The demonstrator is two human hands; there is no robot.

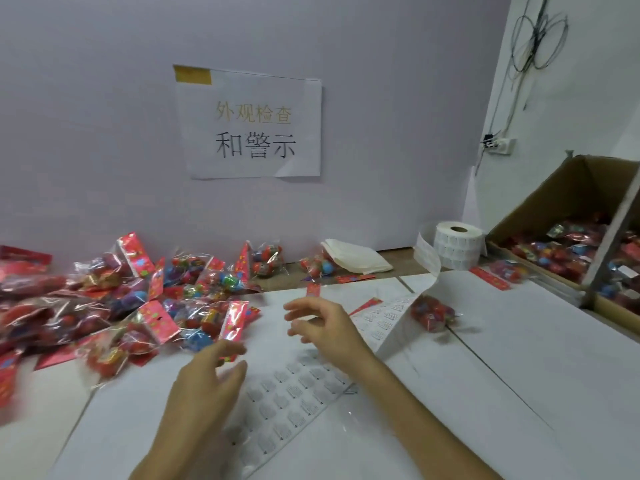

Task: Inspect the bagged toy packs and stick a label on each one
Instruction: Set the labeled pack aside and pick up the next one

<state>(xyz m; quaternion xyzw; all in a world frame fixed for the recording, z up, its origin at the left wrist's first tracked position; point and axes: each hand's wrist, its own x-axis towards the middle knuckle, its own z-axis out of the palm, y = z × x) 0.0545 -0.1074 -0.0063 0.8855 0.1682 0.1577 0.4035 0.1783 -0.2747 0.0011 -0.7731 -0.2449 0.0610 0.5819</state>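
Observation:
A heap of bagged toy packs (114, 306) with red header cards lies on the left of the white table (485, 393). One single pack (431, 315) lies on the right, apart from both hands. A label strip (294, 400) runs from the label roll (458, 249) across the table and under my hands. My left hand (204, 386) hovers beside the heap with fingers relaxed, holding nothing. Above the strip my right hand (322, 327) has spread fingers and is empty too.
An open cardboard box (568, 209) holding more packs stands at the right. Folded white paper (356, 259) and a few loose packs (266, 259) lie by the back wall, under a taped paper sign (254, 124). Loose red cards (490, 278) lie near the box.

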